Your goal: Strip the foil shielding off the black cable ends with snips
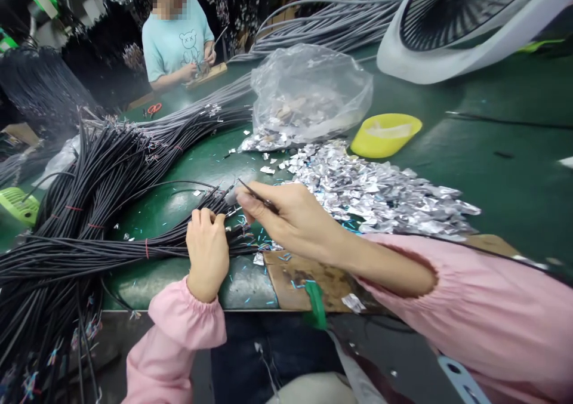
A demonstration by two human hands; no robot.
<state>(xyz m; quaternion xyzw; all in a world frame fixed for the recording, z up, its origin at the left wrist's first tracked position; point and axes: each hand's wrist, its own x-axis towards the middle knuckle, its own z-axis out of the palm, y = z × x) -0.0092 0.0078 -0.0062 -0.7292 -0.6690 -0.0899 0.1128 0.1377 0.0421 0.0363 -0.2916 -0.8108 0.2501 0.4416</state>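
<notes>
My left hand is closed, fingers curled over the stripped-end side of a bundle of black cables lying on the green table. My right hand pinches a thin dark pointed tool, its tip pointing up and left; whether it is tweezers or a blade I cannot tell. At the right fingertips is a small silvery scrap, close to the exposed cable ends. Under my right hand lies a stained wooden board with blue wire clippings. A large pile of foil scraps spreads just behind my right hand.
Behind the foil stand a clear plastic bag of scraps and a yellow scoop-like container. A white fan is at the back right. More black cables heap at left. Across the table, a person works near orange-handled scissors.
</notes>
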